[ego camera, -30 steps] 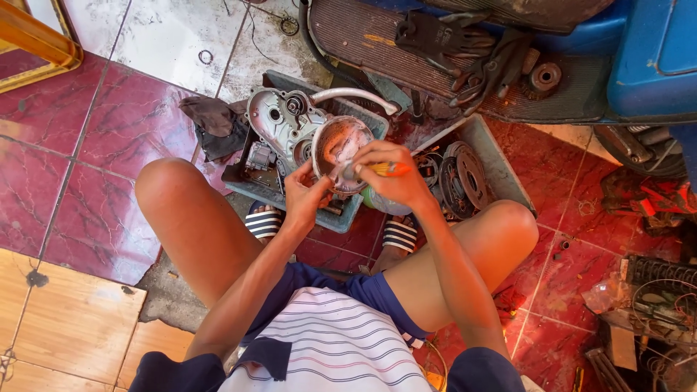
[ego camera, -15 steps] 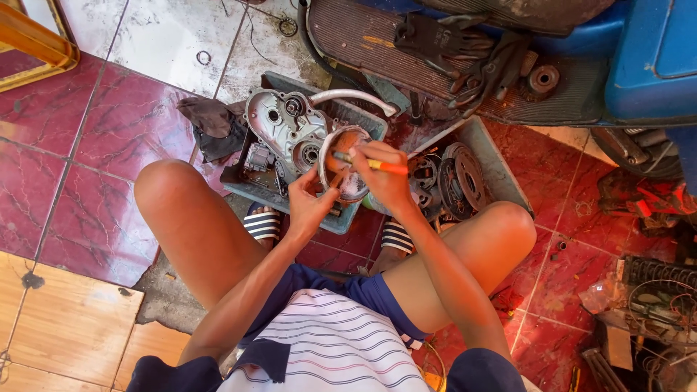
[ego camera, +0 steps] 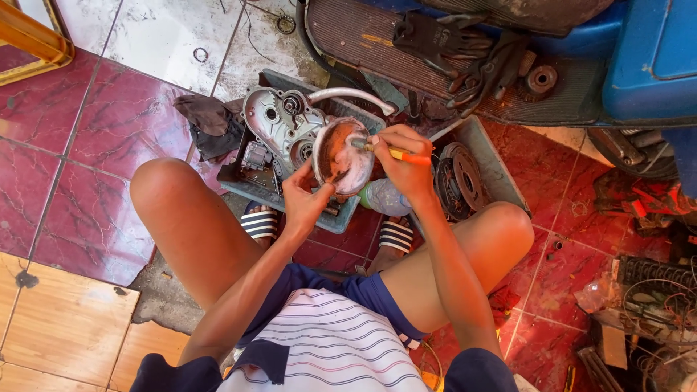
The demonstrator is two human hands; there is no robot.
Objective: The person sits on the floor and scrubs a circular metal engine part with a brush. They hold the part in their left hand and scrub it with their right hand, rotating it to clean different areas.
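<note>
Left hand (ego camera: pixel 305 199) grips a round rusty metal cover (ego camera: pixel 341 156) at its 7 o'clock edge; right hand (ego camera: pixel 403 160), closed around what looks like an orange-handled brush (ego camera: pixel 396 152), touches it.

Rust-orange round metal cover (ego camera: pixel 343 156), yellow-and-orange tool (ego camera: pixel 399 154), silver-grey engine casing (ego camera: pixel 279 127) in a grey tray (ego camera: pixel 501 170). Black-and-white striped sandals (ego camera: pixel 260 223), white shirt (ego camera: pixel 327 348) with dark stripes, blue shorts (ego camera: pixel 367 290), red marbled floor tiles (ego camera: pixel 80 152).
</note>
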